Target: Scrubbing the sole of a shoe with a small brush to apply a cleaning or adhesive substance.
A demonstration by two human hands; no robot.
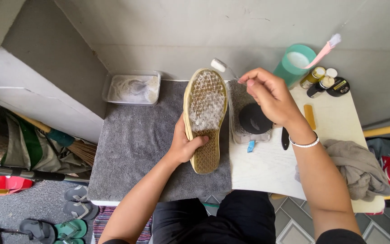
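A grey towel (136,140) is covering the left part of the white table (267,167). Over it, the left hand (183,144) is gripping a shoe (204,119) by its heel end, sole up and foamy near the toe. The right hand (269,92) is pinching the handle of a toothbrush (222,68), whose white head is hovering just beside the toe. A clear plastic tub (132,88) of soapy water is sitting at the towel's far edge, and a teal cup (294,63) is standing by the wall.
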